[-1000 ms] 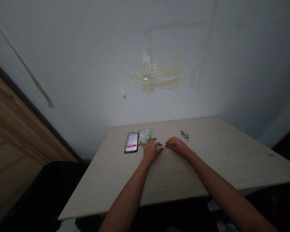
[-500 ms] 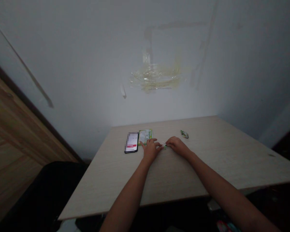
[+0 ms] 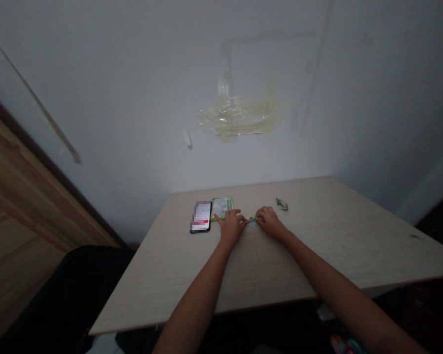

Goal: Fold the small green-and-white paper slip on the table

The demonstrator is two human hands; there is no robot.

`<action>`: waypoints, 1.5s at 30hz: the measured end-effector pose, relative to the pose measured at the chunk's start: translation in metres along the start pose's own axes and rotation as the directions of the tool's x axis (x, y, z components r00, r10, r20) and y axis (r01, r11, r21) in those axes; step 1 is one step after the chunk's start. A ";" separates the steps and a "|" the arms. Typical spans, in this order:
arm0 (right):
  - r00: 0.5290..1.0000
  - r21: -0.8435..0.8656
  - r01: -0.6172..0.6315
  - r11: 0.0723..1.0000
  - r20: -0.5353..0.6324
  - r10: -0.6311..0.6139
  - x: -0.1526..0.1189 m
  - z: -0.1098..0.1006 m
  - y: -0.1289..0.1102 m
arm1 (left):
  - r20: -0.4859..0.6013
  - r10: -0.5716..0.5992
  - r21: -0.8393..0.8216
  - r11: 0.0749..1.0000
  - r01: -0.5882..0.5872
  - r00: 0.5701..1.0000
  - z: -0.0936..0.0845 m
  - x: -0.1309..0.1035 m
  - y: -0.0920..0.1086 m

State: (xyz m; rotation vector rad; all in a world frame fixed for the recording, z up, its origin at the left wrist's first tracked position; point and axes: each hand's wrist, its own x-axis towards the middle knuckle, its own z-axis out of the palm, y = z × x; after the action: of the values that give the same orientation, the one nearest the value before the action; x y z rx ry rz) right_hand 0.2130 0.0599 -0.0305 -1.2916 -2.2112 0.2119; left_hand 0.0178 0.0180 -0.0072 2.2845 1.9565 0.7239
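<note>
Between my two hands, low over the table (image 3: 266, 265), is a small green and white piece (image 3: 251, 221), too small to make out clearly. My left hand (image 3: 232, 227) pinches its left end with thumb and forefinger, the other fingers spread toward a green and white packet (image 3: 221, 205). My right hand (image 3: 269, 221) has its fingers closed on the right end. The packet lies flat behind my left hand, partly covered by it. A phone (image 3: 201, 217) with a lit screen lies just left of the packet.
A crumpled green wrapper (image 3: 281, 204) lies on the table beyond my right hand. Behind the table stands a wall (image 3: 133, 98) with clear tape (image 3: 239, 118) stuck to it. A black object (image 3: 70, 290) and wooden boards (image 3: 18, 206) are at the left.
The small piece between my fingers has turned and shows more green along its top. My right hand has shifted slightly; my left hand stays nearly in place.
</note>
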 end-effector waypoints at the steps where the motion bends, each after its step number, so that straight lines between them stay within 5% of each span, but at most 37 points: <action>1: 1.000 0.002 -0.007 1.000 -0.004 0.007 0.000 0.001 0.001 | -0.004 -0.019 -0.001 1.000 0.019 1.000 0.000 0.001 0.001; 18: 0.996 -0.098 -0.045 0.994 -0.085 0.036 0.003 0.011 0.003 | 0.004 -0.210 -0.062 0.976 0.210 0.978 0.003 0.010 0.010; 29: 0.982 -0.023 -0.147 0.989 -0.126 0.143 0.009 0.015 0.002 | 0.019 -0.209 0.025 0.978 0.208 0.978 0.007 0.012 0.013; 45: 0.946 -0.024 -0.325 0.945 0.001 0.325 0.012 -0.005 -0.020 | -0.017 -0.212 0.059 0.975 0.213 0.977 0.016 0.013 0.015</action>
State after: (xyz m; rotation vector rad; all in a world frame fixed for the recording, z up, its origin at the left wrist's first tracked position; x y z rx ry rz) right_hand 0.1962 0.0590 -0.0139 -1.6670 -1.9972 0.3148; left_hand 0.0386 0.0317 -0.0123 2.0607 2.2115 0.6648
